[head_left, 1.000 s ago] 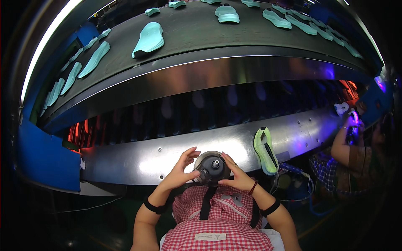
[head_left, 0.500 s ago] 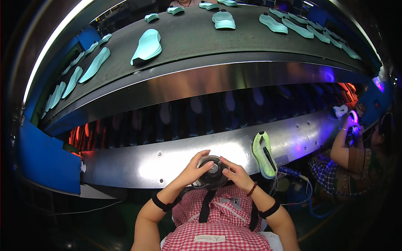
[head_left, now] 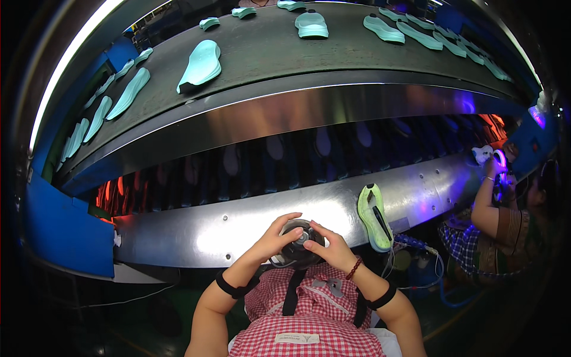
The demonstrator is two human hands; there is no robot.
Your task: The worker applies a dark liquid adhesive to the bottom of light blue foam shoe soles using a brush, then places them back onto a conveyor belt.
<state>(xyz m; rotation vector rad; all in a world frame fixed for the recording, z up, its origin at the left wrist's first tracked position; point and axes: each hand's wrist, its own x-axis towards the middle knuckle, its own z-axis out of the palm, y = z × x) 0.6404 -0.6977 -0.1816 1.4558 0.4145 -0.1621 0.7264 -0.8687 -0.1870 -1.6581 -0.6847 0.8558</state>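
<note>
Close in front of my red checked apron (head_left: 297,330), a dark round object (head_left: 299,254) with a pale, shiny centre sits between my hands; its exact kind I cannot make out. My left hand (head_left: 277,239) curves around its left side, thumb on the top face. From the right, my right hand (head_left: 334,246) grips it the same way, its thumb near the centre. On the metal ledge (head_left: 285,217) to the right lies a yellow-green shoe sole (head_left: 367,215), with a slim black tool (head_left: 380,221) lying across it.
Pale turquoise shoe soles (head_left: 201,62) lie along the dark conveyor belt (head_left: 256,53). Beneath it runs a slot (head_left: 256,160) glowing red at both ends. A blue air hose (head_left: 441,285) hangs at right, near a co-worker's arm (head_left: 485,205) under violet light.
My right thumb has slid inward over the round object. The belt's soles appear slightly farther left and higher, the view having shifted a little. The co-worker's arm has moved up.
</note>
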